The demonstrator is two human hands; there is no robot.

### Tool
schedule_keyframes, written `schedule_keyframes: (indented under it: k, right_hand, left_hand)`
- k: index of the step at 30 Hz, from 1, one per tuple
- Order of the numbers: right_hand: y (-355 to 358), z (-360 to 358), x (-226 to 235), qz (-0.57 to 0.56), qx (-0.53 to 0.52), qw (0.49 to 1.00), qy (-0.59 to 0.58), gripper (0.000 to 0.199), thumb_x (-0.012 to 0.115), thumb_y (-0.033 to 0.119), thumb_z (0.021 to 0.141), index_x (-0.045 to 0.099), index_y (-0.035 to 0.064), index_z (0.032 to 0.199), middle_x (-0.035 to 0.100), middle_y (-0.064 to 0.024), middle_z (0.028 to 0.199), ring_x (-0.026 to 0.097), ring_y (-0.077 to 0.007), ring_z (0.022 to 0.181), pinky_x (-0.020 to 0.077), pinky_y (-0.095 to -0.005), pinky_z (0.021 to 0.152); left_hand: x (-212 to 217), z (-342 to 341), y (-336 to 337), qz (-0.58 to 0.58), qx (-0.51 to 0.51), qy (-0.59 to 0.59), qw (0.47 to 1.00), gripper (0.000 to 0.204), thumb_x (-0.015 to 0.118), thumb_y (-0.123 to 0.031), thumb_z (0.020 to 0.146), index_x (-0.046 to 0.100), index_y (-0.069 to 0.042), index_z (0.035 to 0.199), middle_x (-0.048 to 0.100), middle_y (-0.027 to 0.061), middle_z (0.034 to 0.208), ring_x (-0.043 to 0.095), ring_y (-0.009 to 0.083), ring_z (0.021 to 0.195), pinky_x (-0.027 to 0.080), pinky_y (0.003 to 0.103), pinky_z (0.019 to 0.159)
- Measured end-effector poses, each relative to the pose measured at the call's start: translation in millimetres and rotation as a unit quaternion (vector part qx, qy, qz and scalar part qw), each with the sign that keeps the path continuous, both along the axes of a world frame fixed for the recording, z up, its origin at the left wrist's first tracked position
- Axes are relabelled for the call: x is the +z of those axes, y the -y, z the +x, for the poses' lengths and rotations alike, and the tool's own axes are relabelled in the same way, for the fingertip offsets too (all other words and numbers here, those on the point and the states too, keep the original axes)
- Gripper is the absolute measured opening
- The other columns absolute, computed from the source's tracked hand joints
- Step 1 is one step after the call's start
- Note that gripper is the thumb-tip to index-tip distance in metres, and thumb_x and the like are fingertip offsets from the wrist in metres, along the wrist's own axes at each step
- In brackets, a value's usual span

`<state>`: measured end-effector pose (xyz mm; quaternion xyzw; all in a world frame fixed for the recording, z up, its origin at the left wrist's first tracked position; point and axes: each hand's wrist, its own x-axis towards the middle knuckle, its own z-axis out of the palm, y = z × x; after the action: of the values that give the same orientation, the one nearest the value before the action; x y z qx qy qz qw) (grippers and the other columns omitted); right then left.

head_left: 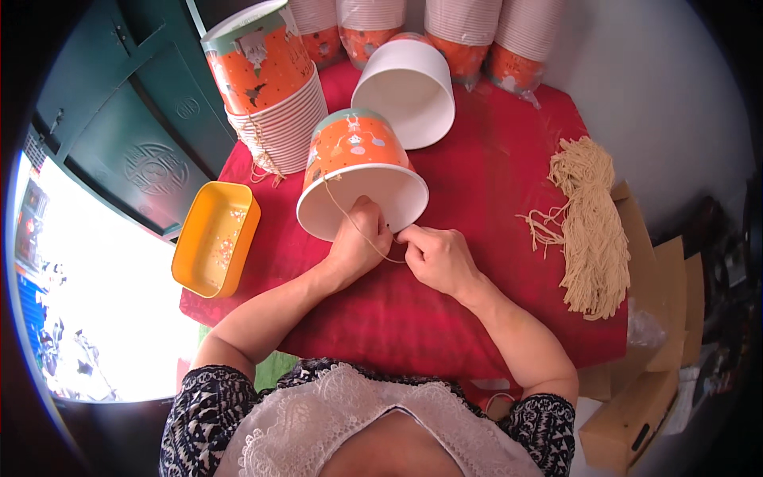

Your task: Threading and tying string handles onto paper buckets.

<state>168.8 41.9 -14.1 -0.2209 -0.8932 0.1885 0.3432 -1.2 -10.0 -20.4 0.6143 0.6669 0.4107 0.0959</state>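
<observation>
An orange paper bucket (357, 147) with a green band and printed figures lies tipped on the red-covered table, its white mouth facing me. A thin tan cord (350, 216) hangs from the left of its rim and loops down toward my right hand. My left hand (362, 234) is closed at the mouth, fingers curled inside the lower rim; what they grip is hidden. Beside it, my right hand (442, 256) pinches the cord at the rim's lower right, fingertips almost touching the left hand.
Behind lies another white-mouthed bucket (413, 95). A tall bucket stack (278, 119) with cords stands back left; bagged stacks (463, 32) line the back. A yellow tub (191, 254) holding small bits sits left. A bundle of tan cords (596, 230) lies right, near cardboard boxes (636, 413).
</observation>
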Motion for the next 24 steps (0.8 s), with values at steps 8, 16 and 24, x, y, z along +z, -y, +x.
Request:
schedule_keyframes:
  k: [8, 16, 24]
  right_hand:
    - [-25, 8, 12, 0.025, -0.159, 0.984, -0.078, 0.024, 0.073, 0.025, 0.084, 0.061, 0.0036, 0.086, 0.066, -0.0124, 0.069, 0.065, -0.0289, 0.057, 0.0518, -0.0389, 0.049]
    - [-36, -9, -8, -0.174, -0.092, 0.975, -0.106, 0.035, 0.057, 0.022, 0.097, 0.061, -0.0051, 0.075, 0.062, -0.0210, 0.062, 0.065, -0.0350, 0.057, 0.0472, -0.0453, 0.053]
    - [-43, 12, 2, -0.202, -0.115, 0.939, -0.254, 0.046, 0.049, 0.033, 0.105, 0.062, -0.0032, 0.081, 0.061, -0.0094, 0.063, 0.059, -0.0173, 0.058, 0.0445, -0.0335, 0.056]
  left_hand:
    - [1, 0, -1, 0.010, -0.031, -0.042, 0.999, 0.011, 0.063, -0.002, 0.075, 0.062, 0.009, 0.073, 0.062, 0.0284, 0.084, 0.063, 0.0437, 0.076, 0.052, 0.048, 0.067]
    - [16, 1, 8, -0.058, -0.091, -0.001, 0.994, 0.011, 0.058, -0.001, 0.077, 0.065, 0.008, 0.074, 0.065, 0.0271, 0.087, 0.066, 0.0409, 0.079, 0.053, 0.047, 0.070]
    - [121, -8, 83, -0.172, -0.273, 0.155, 0.934, 0.026, 0.062, -0.020, 0.092, 0.070, 0.003, 0.082, 0.064, 0.0083, 0.064, 0.064, 0.0199, 0.061, 0.053, 0.032, 0.060]
